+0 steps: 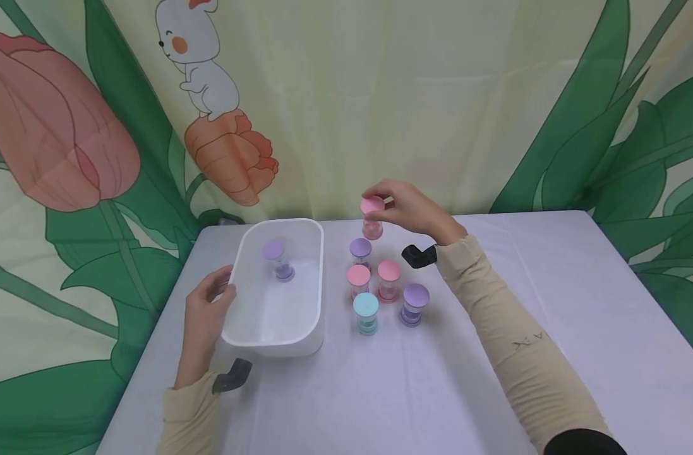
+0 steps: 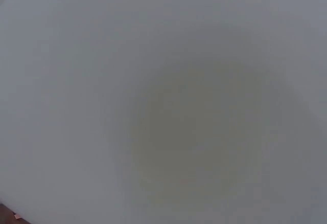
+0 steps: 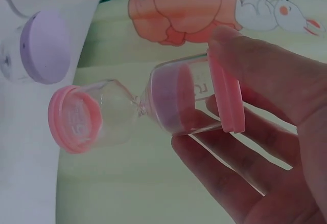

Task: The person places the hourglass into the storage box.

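Note:
A pink hourglass point(image 3: 173, 98) with pink end caps and pink sand is pinched at its top cap by my right hand point(image 1: 405, 208), at the back of the table. Its lower cap shows below the fingers in the head view. My left hand point(image 1: 206, 313) grips the left rim of a white plastic bin point(image 1: 275, 347). Inside that bin stands a purple hourglass point(image 1: 278, 260). Between the bin and my right arm stand two purple hourglasses point(image 1: 415, 303), two pink ones and a blue hourglass point(image 1: 366, 313). The left wrist view is filled by a blurred pale surface.
A white cloth covers the table point(image 1: 494, 392). Behind it hangs a curtain point(image 1: 409, 114) printed with a rabbit, a carrot and leaves. Black wrist cameras jut from both sleeves. The bin's wall stands close to the left of the hourglass group.

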{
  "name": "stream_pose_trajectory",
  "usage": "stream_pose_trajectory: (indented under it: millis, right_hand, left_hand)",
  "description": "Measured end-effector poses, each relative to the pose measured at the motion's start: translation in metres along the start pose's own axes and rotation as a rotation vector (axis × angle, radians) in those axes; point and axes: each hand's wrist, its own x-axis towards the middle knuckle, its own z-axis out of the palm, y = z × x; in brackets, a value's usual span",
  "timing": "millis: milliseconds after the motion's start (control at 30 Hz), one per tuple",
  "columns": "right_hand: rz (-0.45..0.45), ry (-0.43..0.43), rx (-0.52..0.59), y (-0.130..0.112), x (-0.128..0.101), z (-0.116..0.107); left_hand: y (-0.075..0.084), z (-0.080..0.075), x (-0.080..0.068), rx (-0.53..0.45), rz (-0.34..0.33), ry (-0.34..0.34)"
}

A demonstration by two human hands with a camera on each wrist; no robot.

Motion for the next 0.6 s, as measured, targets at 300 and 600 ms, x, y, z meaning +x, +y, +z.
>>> stream_pose_trajectory:
  millis: [300,600]
  right_hand:
    - [-0.025,0.042,-0.011,-0.008,0.006,0.002]
    - [-0.071,0.060,0.039,-0.018,0.011,0.009]
  left_hand:
    - [0.003,0.001,-0.001,-0.013,-0.011,-0.007]
    - [0.002,0.002,0.000,0.002,-0.024,-0.002]
